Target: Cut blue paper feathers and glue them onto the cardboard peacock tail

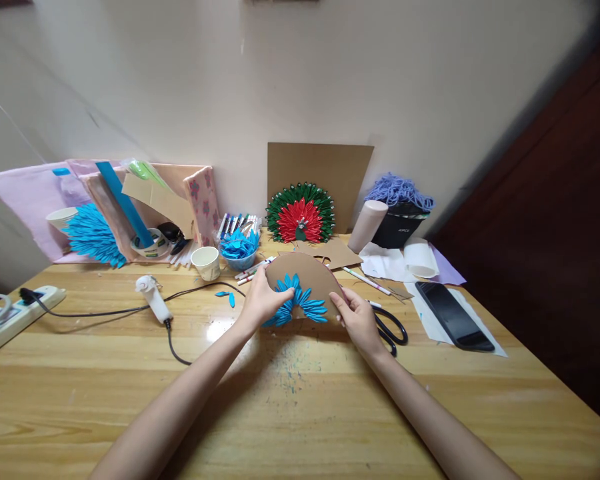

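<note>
Both my hands hold up a brown semicircle of cardboard [307,267] above the table. Blue petals [314,309] fan out in an arc around its lower middle. My left hand [263,297] grips the left edge, its thumb lying over the petals. At the right edge, my right hand [357,317] pinches the cardboard between thumb and fingers. Black-handled scissors [393,330] lie just beside my right hand. A few loose blue petals [231,300] rest on the table left of my left hand.
A glue gun [153,300] with a black cord stands at left, near a power strip [15,320]. Behind are a paper cup [206,263], a bowl of blue petals [239,247] and a red-green peacock fan [301,217]. A phone [453,317] lies at right.
</note>
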The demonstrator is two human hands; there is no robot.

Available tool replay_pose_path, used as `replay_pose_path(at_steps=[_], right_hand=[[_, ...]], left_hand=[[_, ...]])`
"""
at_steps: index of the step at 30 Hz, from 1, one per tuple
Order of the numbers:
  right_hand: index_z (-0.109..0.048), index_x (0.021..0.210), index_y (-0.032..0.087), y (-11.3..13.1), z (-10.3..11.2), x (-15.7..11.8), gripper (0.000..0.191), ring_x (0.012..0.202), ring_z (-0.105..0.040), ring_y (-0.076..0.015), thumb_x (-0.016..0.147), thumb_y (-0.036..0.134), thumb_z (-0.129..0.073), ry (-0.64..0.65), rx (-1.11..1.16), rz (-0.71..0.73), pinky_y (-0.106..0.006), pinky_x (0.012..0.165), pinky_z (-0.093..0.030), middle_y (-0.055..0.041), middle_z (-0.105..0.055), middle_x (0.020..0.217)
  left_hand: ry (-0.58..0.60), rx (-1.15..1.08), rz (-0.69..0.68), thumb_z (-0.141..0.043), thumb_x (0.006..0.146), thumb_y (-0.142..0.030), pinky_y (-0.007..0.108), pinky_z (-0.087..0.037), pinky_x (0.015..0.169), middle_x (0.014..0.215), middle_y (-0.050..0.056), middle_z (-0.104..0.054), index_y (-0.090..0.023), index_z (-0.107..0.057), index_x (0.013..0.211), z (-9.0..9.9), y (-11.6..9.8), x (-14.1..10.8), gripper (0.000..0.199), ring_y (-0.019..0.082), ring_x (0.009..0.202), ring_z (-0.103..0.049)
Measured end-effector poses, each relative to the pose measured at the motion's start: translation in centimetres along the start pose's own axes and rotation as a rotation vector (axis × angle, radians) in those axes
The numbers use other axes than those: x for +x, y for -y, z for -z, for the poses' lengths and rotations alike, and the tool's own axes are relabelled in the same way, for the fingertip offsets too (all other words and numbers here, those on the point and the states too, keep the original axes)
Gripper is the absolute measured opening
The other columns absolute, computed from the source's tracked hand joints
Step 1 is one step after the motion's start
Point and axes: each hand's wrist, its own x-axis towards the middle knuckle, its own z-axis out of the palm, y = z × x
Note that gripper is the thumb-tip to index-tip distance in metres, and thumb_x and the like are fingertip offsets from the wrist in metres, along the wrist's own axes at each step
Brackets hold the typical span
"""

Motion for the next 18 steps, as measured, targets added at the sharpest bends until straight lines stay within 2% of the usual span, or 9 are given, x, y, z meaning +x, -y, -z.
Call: replay_pose_path(at_steps=[8, 15, 18], right_hand=[[-0.059, 0.092, 0.017, -0.1, 0.1, 0.1, 0.034, 0.046, -0.036, -0.0087, 0.076, 0.046, -0.053, 0.013, -0.004, -0.010, -0.019, 0.038, -0.028, -0.0006, -0.052, 0.065], [-0.061, 0.088, 0.018, -0.3, -0.4, 0.1, 0.035, 0.042, -0.037, -0.0089, 0.073, 0.049, -0.055, -0.006, -0.006, -0.037, -0.020, 0.037, -0.030, 0.0017, -0.051, 0.058], [-0.059, 0.092, 0.019, -0.8, -0.1, 0.5, 0.036, 0.041, -0.038, -0.0091, 0.073, 0.049, -0.054, -0.025, -0.003, -0.067, -0.021, 0.037, -0.030, 0.0012, -0.052, 0.060]], left_hand=[[0.026, -0.080, 0.050, -0.072, 0.057, -0.033, 0.038, -0.043, 0.085, 0.107, 0.012, -0.057, -0.014, -0.045, 0.108, 0.3, -0.5, 0.2, 0.060, 0.025, 0.100, -0.054], [-0.013, -0.077, 0.037, -0.070, 0.060, -0.037, 0.040, -0.040, 0.088, 0.106, 0.011, -0.056, -0.015, -0.045, 0.109, -0.2, 0.6, 0.5, 0.059, 0.025, 0.103, -0.052], [-0.117, 0.018, -0.035, -0.069, 0.061, -0.037, 0.043, -0.034, 0.094, 0.109, 0.012, -0.050, -0.015, -0.047, 0.108, 0.4, -1.5, -0.2, 0.057, 0.027, 0.110, -0.044]])
